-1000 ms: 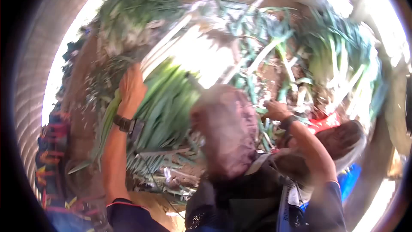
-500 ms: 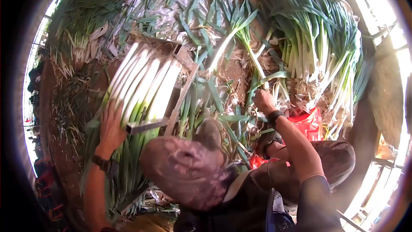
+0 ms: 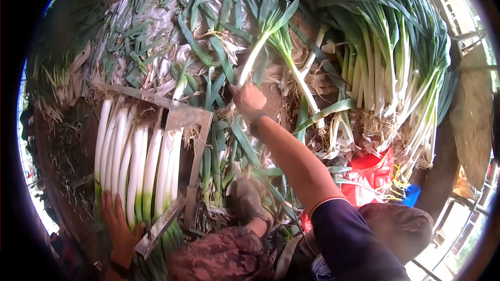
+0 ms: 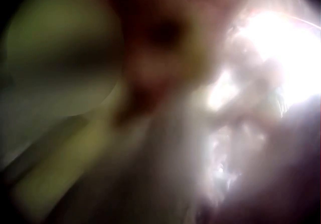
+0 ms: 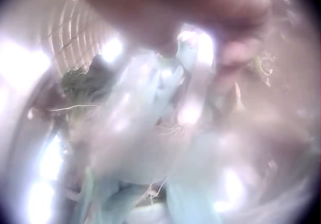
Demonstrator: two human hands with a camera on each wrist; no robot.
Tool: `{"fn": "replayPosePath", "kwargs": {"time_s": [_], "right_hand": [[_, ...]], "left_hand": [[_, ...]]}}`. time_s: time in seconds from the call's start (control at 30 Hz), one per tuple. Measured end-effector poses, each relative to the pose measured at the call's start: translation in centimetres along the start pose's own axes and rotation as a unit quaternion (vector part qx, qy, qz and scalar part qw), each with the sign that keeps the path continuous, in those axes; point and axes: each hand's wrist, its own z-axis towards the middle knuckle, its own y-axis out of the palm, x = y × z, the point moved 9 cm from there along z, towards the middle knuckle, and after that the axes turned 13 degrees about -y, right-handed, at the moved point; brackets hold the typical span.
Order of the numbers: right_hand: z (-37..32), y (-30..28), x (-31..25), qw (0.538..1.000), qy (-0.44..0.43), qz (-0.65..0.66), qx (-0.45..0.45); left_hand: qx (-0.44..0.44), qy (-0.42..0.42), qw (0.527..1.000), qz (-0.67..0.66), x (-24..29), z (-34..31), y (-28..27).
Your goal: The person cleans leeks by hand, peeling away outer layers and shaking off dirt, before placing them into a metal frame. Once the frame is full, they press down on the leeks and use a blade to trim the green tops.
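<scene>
A row of leeks (image 3: pixel 139 161) with white stems lies side by side in a metal frame (image 3: pixel 195 182) at the lower left of the head view. My left hand (image 3: pixel 120 231) rests on their green part at the left side, fingers extended along the stems. At mid-view my right hand (image 3: pixel 250 100) grips the lower end of a single leek (image 3: pixel 253 60), whose leaves fan out upward. The right wrist view shows a white rooted end (image 5: pixel 193 103) just below the fingers. Blur hides most detail in the left wrist view.
A large pile of leeks (image 3: pixel 388 67) lies at the right, roots toward me. Another leek (image 3: pixel 302 88) lies beside the gripped one. Loose leaves and plastic sheeting (image 3: pixel 177 10) cover the ground beyond. A red bag (image 3: pixel 372 174) and my shoe (image 3: pixel 247 198) are near.
My left hand has gone from holding leek stems to resting flat on the row in the frame. My right hand has moved from the right side to the single leek and taken hold.
</scene>
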Motion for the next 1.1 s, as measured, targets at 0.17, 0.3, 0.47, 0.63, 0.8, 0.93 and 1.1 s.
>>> {"fn": "replayPosePath", "kwargs": {"time_s": [0.17, 0.3, 0.47, 0.63, 0.8, 0.93, 1.1], "right_hand": [[2.4, 2.2, 2.1, 0.999, 0.010, 0.016, -0.042], [1.9, 1.4, 5.0, 0.990, -0.007, 0.135, -0.032], [-3.6, -13.9, 6.1, 0.982, -0.067, -0.172, 0.034], [-4.4, -13.2, 16.7, 0.990, 0.036, -0.135, 0.014], [-3.5, -13.0, 14.3, 0.991, 0.019, -0.088, -0.097], [-0.8, -15.9, 11.3, 0.997, -0.028, 0.062, 0.043], [5.6, -16.5, 14.1, 0.988, -0.017, -0.108, 0.107]], "left_hand": [[-0.008, 0.010, 1.000, 0.009, 0.6, 0.2, -0.2], [0.006, 0.009, 1.000, 0.009, 0.4, 0.0, 0.0], [0.033, 0.017, 0.999, 0.027, -0.2, -0.4, 0.7], [0.040, 0.016, 0.998, 0.045, 0.0, -0.2, 0.3], [0.031, 0.006, 0.997, 0.066, -0.3, -0.2, 1.0], [0.034, 0.017, 0.998, 0.050, -0.5, -0.1, 1.2], [-0.020, 0.000, 0.999, 0.040, 0.2, 0.1, 0.7]]}}
